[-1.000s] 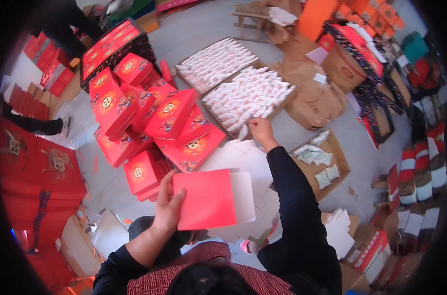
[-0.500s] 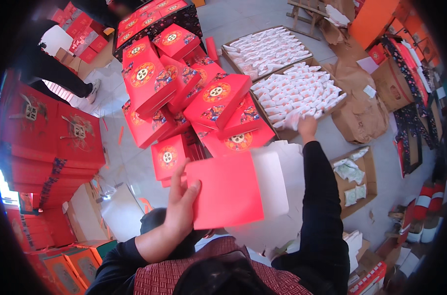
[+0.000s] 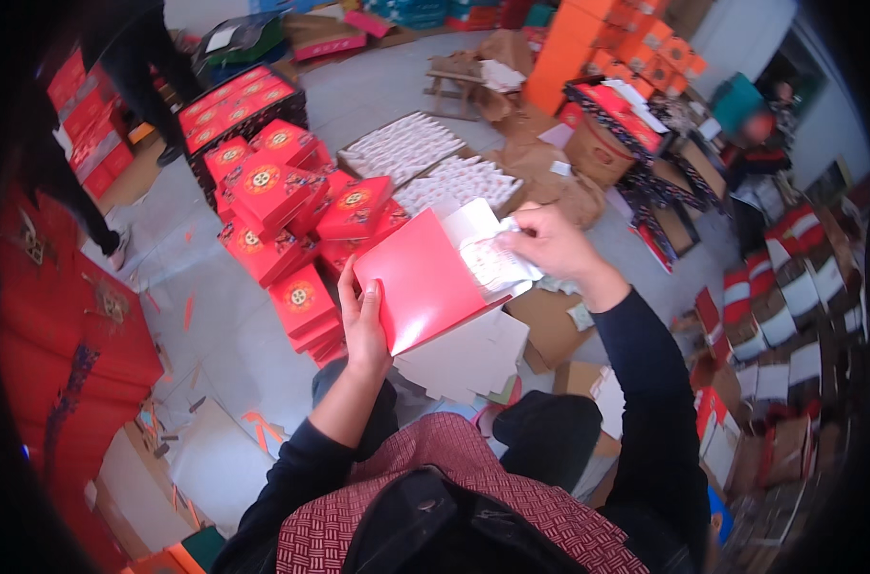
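Observation:
My left hand (image 3: 363, 323) grips the closed end of a red gift box (image 3: 421, 277), thumb on top and fingers along its side. The box is tilted in front of me, with its open end toward the right and a white flap (image 3: 473, 218) standing up there. At that open end my right hand (image 3: 555, 247) pinches a small white printed packet (image 3: 497, 263). The packet lies partly within the box mouth; how deep it reaches is hidden. White card sheets (image 3: 468, 359) lie below the box, over my lap.
A pile of red decorated boxes (image 3: 272, 191) stands ahead on the left, by a dark patterned carton (image 3: 194, 139). Beyond my hands are two trays of white packets (image 3: 406, 143). Brown paper (image 3: 559, 191) and a cardboard tray (image 3: 550, 330) lie to the right. Two people (image 3: 133, 57) stand far left.
My right hand has come back from the packet tray to the box's open end with a white packet. The box has tilted, and the view has swung rightward.

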The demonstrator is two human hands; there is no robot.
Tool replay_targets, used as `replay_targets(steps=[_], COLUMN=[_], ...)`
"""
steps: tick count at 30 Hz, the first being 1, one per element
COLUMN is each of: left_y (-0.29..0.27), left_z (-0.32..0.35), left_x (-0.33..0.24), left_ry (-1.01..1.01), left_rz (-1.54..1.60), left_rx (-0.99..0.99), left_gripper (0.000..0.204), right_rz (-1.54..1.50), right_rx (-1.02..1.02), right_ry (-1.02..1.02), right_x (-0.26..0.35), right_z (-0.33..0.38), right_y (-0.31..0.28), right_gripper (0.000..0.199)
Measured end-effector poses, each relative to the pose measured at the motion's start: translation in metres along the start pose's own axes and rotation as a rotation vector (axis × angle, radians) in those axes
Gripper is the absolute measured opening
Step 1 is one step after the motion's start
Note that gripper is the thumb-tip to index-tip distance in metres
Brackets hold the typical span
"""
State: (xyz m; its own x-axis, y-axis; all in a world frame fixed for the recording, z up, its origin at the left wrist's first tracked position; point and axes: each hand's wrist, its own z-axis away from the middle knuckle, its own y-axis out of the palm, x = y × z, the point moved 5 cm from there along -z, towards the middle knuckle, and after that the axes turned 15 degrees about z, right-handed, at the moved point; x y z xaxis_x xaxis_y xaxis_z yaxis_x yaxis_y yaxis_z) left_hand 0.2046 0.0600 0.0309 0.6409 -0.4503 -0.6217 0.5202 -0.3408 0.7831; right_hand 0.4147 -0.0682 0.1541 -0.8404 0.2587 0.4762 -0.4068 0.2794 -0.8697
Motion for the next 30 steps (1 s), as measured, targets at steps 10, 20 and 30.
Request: replay_targets(steps=[10,20,30], left_y=[-0.013,-0.084,-0.125], left_z=[0.096,0.194,0.161], left_x=[-0.030,-0.088,-0.058], left_ry=[0.134,-0.129,-0.573], left_rz=[0.133,-0.209,-0.200], left_rx=[-0.043,0.206,0.363], left_gripper=[0.042,0.037,0.032], right_rz=[-0.879,-0.778,-0.750], right_rx=[-0.702,-0.367,-0.183], right_ry=[0.419,0.187,0.176], right_x=[0.112,0.150,0.125], right_z=[0.161,0.215,0.219], right_y=[0.099,0.187,0.221], right_gripper=[0.053,0.046,0.029])
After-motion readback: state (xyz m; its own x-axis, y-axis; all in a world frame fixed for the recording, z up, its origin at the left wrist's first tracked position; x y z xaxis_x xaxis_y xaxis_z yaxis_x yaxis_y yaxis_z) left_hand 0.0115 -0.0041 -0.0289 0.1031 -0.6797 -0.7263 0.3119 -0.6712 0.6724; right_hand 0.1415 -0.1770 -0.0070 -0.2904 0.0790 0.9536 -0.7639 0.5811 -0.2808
